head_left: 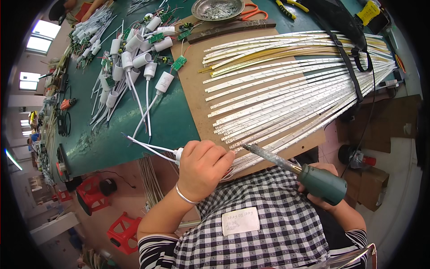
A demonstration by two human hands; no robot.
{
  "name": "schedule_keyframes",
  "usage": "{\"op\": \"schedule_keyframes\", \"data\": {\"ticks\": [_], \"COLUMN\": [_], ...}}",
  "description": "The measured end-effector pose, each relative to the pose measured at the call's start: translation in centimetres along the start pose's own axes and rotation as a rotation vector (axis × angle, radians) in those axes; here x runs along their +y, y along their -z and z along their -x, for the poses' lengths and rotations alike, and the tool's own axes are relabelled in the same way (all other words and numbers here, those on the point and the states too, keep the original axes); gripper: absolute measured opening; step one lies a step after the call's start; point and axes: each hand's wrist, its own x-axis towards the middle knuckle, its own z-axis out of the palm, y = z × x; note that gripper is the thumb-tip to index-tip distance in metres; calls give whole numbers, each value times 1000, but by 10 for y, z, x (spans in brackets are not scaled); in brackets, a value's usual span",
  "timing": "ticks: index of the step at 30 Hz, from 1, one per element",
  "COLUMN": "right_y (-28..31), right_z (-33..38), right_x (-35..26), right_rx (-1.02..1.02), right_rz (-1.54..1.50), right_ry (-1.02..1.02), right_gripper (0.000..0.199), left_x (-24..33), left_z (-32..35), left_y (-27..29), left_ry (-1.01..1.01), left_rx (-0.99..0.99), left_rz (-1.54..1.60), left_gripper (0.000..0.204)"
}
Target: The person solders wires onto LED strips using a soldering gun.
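Note:
My left hand (204,168) is closed over a white wired cap (178,155), and most of that part is hidden in the palm. A white cable (154,146) runs from it toward the left. Thin wires show below my fingertips, beside the ends of the LED strips. Wrapped round the green handle of a soldering iron (273,159) is my right hand (320,179), partly behind the handle. The iron's tip points left, over the near ends of the white LED strips (268,103). Whether it touches a strip, I cannot tell.
White cylindrical caps with cables and green circuit boards (134,58) pile up left on the green table (170,121). A brown board (197,94) lies under the strips. Beyond are a metal bowl (217,15), orange scissors (253,12) and a dark bar (233,32). Red stools (123,233) stand below left.

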Motion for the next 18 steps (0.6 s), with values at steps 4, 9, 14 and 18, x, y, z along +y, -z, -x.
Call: {"op": "schedule_keyframes", "data": {"ticks": [4, 9, 14, 18], "right_y": [-4, -8, -6, -7], "right_z": [-4, -8, -8, -8], "right_x": [-8, -6, -4, -5], "right_rx": [-24, -5, -4, 8], "right_rz": [22, -46, 93, 82], "right_ry": [11, 36, 84, 78], "right_gripper": [50, 51, 51, 52], "left_x": [-1, 0, -1, -3], "left_z": [3, 3, 4, 2], "left_y": [1, -1, -1, -1], "left_ry": [-1, 4, 5, 38], "left_rx": [-37, -7, 74, 13], "left_rz": [-7, -7, 34, 42], "left_gripper": [15, 15, 16, 15]}}
